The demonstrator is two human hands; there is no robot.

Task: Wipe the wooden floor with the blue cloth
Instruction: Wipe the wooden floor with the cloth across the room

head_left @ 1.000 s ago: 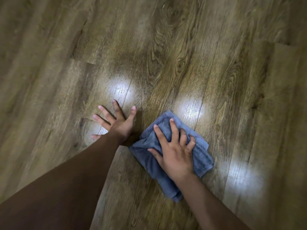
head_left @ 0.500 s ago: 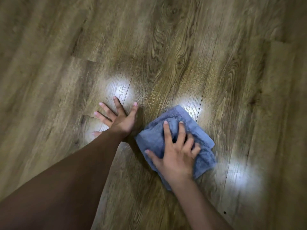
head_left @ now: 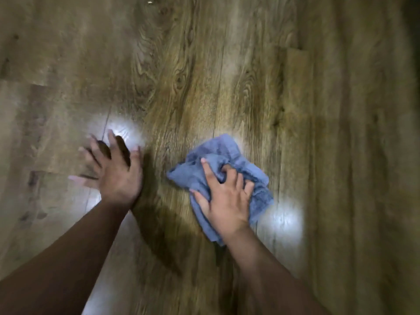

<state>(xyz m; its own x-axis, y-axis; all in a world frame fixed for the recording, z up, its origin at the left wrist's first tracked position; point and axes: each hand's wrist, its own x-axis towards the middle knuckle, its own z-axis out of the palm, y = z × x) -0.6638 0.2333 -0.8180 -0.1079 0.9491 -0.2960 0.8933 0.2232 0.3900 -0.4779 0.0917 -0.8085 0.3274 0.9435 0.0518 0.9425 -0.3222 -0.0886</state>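
Cloth [head_left: 229, 155]: lying bunched on the wooden floor [head_left: 227, 76], bare boards surrounding every edge.
Right hand [head_left: 225, 196]: pressing down, fingers gripping cloth folds.
Left hand [head_left: 113, 171]: resting splayed wide, flat on floor.

A: Count check, head view. Hands: two. Left hand [head_left: 114, 176], right hand [head_left: 225, 198]. Both bare, one forearm behind each.

B: Cloths?

A: One. Blue cloth [head_left: 221, 155], bunched, single piece as far as the folds show.

B: Floor?

A: One wooden floor [head_left: 250, 64], laid in planks. Plank total can't be told; seams blur out toward the edges.

B: Glare?

A: Three bright reflections on the boards: one by the left fingertips, one just beyond the cloth's far edge, one to the right of the right wrist.

B: Anything else?

A: One small pale speck [head_left: 149, 2] at the top edge. Too small to identify.
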